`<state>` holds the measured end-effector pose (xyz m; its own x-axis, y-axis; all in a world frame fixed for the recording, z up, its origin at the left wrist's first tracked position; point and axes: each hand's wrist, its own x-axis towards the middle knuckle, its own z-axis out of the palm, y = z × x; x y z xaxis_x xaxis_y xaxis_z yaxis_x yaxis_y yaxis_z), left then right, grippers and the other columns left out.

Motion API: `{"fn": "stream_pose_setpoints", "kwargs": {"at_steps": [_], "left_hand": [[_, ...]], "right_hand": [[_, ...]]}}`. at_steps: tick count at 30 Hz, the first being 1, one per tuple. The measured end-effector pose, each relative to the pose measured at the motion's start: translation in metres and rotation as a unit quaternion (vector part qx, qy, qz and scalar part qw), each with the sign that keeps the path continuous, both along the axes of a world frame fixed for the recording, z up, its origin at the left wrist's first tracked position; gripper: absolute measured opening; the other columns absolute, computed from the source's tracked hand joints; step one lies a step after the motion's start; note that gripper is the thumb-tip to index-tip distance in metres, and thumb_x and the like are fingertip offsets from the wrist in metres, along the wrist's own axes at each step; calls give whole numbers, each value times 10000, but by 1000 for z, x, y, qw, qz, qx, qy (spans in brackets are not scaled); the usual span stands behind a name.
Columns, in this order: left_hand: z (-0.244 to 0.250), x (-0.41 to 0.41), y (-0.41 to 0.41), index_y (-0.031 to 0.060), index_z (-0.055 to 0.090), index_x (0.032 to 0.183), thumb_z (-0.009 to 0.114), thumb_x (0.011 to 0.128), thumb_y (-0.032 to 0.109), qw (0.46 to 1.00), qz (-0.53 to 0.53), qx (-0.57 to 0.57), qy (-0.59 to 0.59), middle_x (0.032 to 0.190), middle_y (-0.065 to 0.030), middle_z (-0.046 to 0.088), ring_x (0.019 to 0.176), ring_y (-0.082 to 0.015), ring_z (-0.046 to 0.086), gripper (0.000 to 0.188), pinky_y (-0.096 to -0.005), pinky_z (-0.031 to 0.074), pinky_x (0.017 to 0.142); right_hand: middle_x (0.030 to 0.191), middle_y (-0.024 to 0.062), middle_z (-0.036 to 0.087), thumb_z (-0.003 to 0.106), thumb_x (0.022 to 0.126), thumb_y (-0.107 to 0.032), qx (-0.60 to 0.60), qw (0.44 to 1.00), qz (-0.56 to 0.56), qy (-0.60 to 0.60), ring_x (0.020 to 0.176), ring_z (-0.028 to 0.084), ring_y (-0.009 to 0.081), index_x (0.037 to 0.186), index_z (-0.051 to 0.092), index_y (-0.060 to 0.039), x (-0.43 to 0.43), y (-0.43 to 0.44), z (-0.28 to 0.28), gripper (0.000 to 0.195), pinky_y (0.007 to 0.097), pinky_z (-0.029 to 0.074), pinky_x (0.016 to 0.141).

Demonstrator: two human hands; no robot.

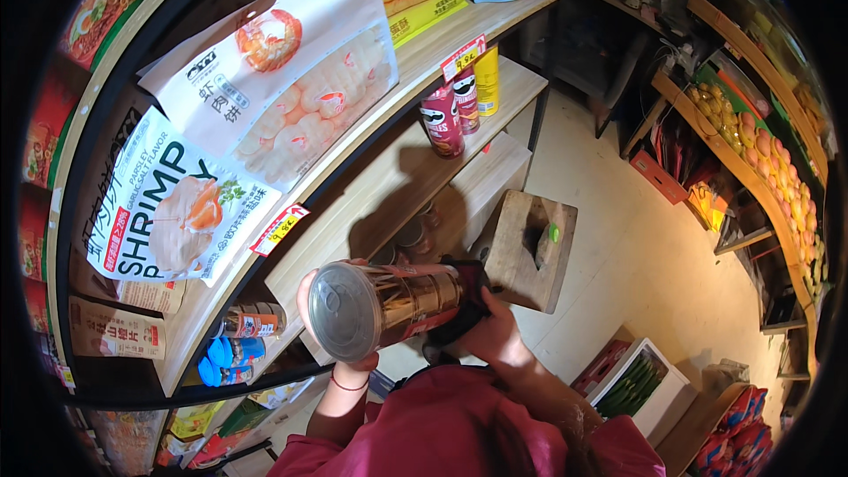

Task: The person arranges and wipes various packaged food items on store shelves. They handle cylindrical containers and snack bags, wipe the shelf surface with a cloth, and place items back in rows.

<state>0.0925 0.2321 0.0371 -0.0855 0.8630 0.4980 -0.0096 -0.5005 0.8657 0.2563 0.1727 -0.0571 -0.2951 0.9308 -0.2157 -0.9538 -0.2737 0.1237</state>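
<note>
A clear plastic jar of thin brown snack sticks is tilted in front of me. Its round clear lid faces up towards the camera. My left hand wraps around the lid end, with its fingers partly hidden behind the jar. At the base end my right hand holds a black cloth against the jar. On the shelf to the left, nearest to the jar, are a jar with an orange label and blue-lidded jars.
Large shrimp snack bags fill the upper wooden shelf. Pringles cans stand on the shelf below. A wooden stool is on the floor ahead. To the right are a fruit display and a white box of green vegetables.
</note>
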Motion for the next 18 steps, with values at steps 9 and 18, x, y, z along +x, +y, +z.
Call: {"fn": "stream_pose_setpoints", "kwargs": {"at_steps": [9,18], "left_hand": [[13,4,-3,41,398,1299,903,534,309,960,-142,31,239,1166,-121,550,1118,-254,540,955,-391,451,930],[-41,2,6,53,464,1243,861,569,246,965,-156,-120,175,1158,-116,561,1059,-290,557,806,-370,442,908]], "right_hand": [[1381,183,446,520,909,-426,14,950,-222,-219,1297,402,331,1373,370,4,67,2,41,650,481,260,1111],[1386,176,447,650,668,-106,469,347,-109,-805,1365,315,334,1135,587,-53,19,15,71,474,533,233,1087]]}}
